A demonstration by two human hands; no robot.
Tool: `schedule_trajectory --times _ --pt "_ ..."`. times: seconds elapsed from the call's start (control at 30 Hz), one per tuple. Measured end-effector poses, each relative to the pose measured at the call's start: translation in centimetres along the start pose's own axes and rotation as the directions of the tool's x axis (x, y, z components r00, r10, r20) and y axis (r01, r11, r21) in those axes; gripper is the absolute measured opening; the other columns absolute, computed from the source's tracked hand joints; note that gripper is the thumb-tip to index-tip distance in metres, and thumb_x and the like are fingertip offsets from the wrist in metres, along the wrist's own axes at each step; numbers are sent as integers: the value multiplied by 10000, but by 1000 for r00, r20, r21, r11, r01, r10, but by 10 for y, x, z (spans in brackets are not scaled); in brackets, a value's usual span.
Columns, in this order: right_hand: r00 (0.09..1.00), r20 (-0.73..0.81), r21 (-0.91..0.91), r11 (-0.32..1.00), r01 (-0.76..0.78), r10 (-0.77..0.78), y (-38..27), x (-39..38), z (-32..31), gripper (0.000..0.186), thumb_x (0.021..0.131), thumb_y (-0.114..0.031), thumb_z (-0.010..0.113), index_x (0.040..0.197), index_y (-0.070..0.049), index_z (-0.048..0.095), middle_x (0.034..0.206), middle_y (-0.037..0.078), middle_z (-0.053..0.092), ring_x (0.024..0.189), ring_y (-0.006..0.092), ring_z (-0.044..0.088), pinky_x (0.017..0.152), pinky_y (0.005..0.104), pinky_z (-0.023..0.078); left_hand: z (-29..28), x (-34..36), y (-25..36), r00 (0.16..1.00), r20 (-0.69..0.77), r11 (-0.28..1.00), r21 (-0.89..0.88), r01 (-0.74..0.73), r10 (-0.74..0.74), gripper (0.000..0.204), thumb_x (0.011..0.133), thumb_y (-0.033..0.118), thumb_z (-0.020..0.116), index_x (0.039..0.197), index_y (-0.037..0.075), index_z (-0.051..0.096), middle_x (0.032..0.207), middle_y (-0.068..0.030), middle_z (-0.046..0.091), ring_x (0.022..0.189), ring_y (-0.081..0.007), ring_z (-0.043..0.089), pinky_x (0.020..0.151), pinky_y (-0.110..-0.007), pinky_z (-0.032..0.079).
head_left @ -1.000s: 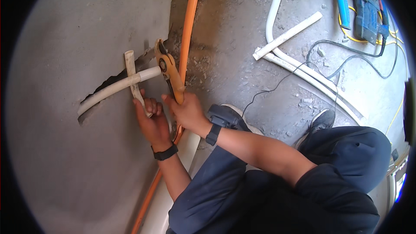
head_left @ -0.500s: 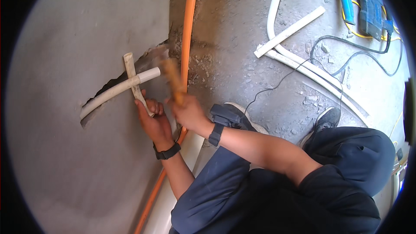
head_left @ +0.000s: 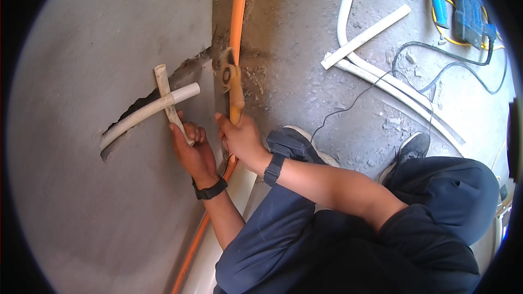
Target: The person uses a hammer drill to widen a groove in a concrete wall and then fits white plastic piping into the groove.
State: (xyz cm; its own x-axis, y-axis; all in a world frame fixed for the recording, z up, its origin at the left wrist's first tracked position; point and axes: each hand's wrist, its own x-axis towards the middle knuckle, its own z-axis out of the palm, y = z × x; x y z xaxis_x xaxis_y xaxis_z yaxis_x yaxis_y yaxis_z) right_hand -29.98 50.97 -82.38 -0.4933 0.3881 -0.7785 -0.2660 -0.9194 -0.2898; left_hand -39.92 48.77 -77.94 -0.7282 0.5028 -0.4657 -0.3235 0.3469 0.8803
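My left hand [head_left: 195, 149] is closed around the lower end of a short, dirty white pipe piece [head_left: 162, 79]. The piece crosses a curved white pipe [head_left: 136, 117] that comes out of a broken slot in the grey wall. At the crossing they appear to touch. Just right of the pipe's free end, my right hand [head_left: 239, 137] grips a yellow-brown hand tool [head_left: 234, 90] by its handle, head up. A dark ring and dark tip show on that worn head, which stands apart from the pipes; I cannot make out its exact kind.
An orange pipe [head_left: 238, 16] runs along the wall's foot, behind the tool. On the dusty floor, a loose white pipe [head_left: 368, 36] lies across long bent white pipes [head_left: 403, 90]. A blue power tool [head_left: 467, 19] with dark cable [head_left: 452, 54] lies far right. Rubble [head_left: 253, 71] litters the corner.
My right hand has drawn the yellow-brown tool rightward, away from the curved pipe's end. The tool was blurred by motion and is now sharper. My left hand and its pipe piece have hardly moved.
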Motion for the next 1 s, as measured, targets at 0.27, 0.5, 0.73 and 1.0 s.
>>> schedule_trajectory --times 0.27,0.5,0.73,1.0 --pt "996 85 -108 994 -12 22 0 -6 -4 239 956 -201 598 856 16 607 636 115 613 578 211 596 548 386 460 -1 1 -1 1000 -1 1000 7 -10 10 417 1072 342 452 1289 -10 510 700 40 373 655 -68 336 618 -249 301" --pt "991 25 -117 984 137 -135 4 -5 -3 304 963 -242 626 768 -13 582 587 37 558 475 109 521 449 296 406 3 2 1 999 -37 1000 20 -23 24 402 1072 339 453 1280 0 517 698 42 372 648 -65 327 604 -249 299" --pt "993 25 -155 980 122 -119 -34 8 5 284 962 -251 644 846 -2 574 631 30 590 472 98 532 450 279 424 -5 2 27 967 155 929 -283 239 -201 354 1073 324 454 1245 26 537 683 48 340 588 -48 321 536 -213 285" --pt "943 42 -214 919 332 -331 -48 46 -12 257 926 -224 692 926 6 578 640 72 611 521 134 588 500 319 468 4 4 9 997 1 997 -36 74 -74 335 1074 342 453 1117 25 552 639 60 303 509 -44 273 487 -212 251"
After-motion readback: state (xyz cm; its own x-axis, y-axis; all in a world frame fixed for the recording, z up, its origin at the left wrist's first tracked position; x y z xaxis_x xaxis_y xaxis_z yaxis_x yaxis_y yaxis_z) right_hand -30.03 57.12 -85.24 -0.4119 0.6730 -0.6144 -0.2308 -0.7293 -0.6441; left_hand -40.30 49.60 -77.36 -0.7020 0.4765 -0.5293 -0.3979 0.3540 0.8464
